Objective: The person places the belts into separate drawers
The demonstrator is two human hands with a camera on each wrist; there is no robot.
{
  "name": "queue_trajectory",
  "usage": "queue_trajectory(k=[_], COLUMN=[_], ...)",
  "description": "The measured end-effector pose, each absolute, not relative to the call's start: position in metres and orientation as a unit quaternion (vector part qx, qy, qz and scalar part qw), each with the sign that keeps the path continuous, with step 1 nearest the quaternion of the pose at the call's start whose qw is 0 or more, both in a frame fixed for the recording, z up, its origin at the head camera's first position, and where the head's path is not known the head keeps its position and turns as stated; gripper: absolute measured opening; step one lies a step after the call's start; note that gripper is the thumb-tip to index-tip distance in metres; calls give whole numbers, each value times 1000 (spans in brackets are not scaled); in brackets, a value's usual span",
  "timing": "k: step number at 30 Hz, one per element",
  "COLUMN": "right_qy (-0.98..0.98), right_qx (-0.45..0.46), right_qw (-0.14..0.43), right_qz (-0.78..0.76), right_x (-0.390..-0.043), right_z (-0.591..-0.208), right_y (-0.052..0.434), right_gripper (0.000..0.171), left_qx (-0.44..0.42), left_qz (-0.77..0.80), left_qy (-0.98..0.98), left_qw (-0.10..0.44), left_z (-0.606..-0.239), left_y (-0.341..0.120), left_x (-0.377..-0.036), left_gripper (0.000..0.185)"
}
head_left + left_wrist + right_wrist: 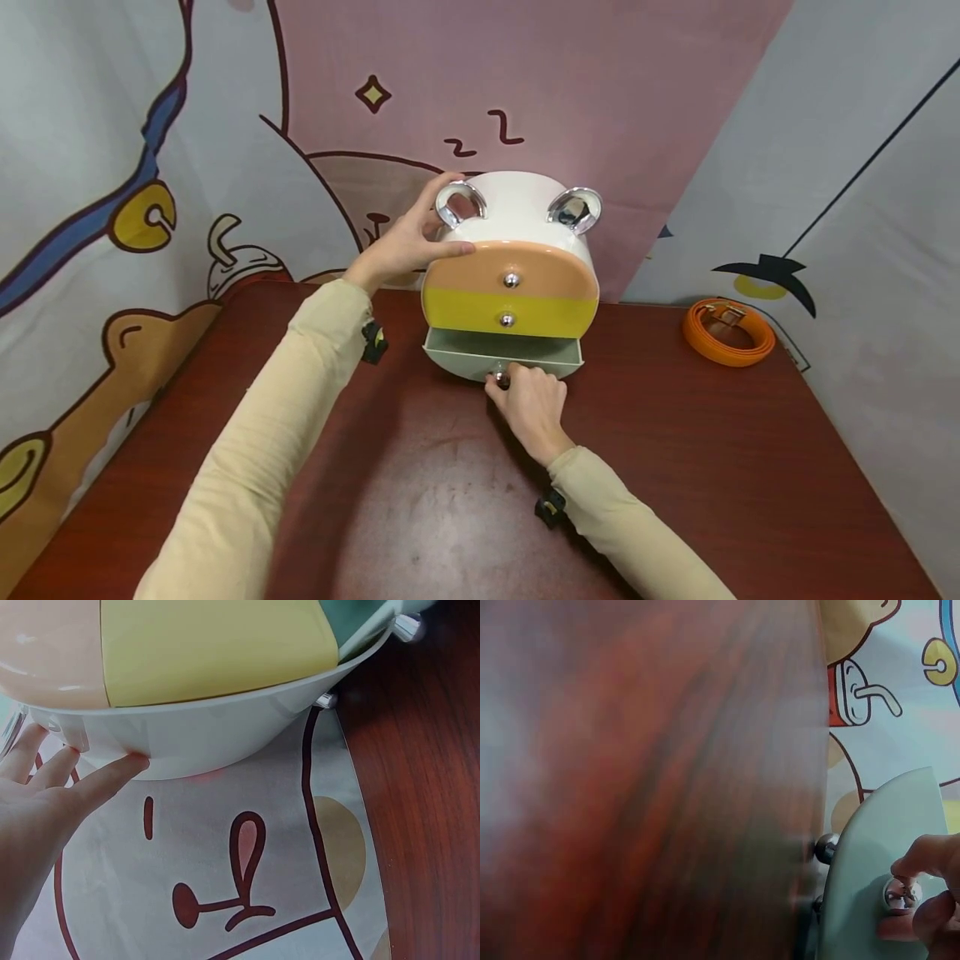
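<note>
A white rounded cabinet (517, 204) with two silver ears stands at the back of the dark red table (675, 467). It has an orange top drawer (510, 267), a yellow middle drawer (510, 312) and a pale green bottom drawer (502, 350), which is pulled partly out. My left hand (408, 242) rests on the cabinet's upper left side by the left ear. In the left wrist view its straight fingers (112, 776) press the white shell (210, 727). My right hand (517, 392) pinches the green drawer's silver knob (900, 892).
A coiled orange belt (727, 331) lies at the table's back right. Cartoon-printed cloth walls (112, 208) close in the left, back and right sides. Bare red tabletop stretches in front of the cabinet.
</note>
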State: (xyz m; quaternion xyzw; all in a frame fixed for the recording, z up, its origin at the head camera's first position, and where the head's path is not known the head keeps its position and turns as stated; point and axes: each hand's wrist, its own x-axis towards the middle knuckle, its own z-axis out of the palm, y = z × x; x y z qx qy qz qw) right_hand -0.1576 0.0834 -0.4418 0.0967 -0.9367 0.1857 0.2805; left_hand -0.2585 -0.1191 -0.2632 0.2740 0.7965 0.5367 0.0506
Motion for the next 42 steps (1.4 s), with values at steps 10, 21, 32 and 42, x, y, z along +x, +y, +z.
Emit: queue_trajectory(k=[10, 21, 32, 42], right_qy=[-939, -930, -924, -922], right_qx=[119, 155, 174, 194], right_qw=[282, 306, 323, 318], right_qz=[159, 134, 106, 104], right_x=[-136, -111, -94, -81], right_z=[-438, -439, -444, -443], right_y=[85, 91, 90, 92], right_gripper=[50, 52, 42, 43], left_qx=[270, 278, 274, 289], left_qz=[535, 551, 551, 553], left_qy=[799, 785, 786, 780], left_qw=[53, 60, 60, 47], left_z=[-264, -263, -270, -284], left_y=[-119, -117, -118, -121], left_x=[-259, -260, -267, -282], left_gripper=[89, 88, 91, 91])
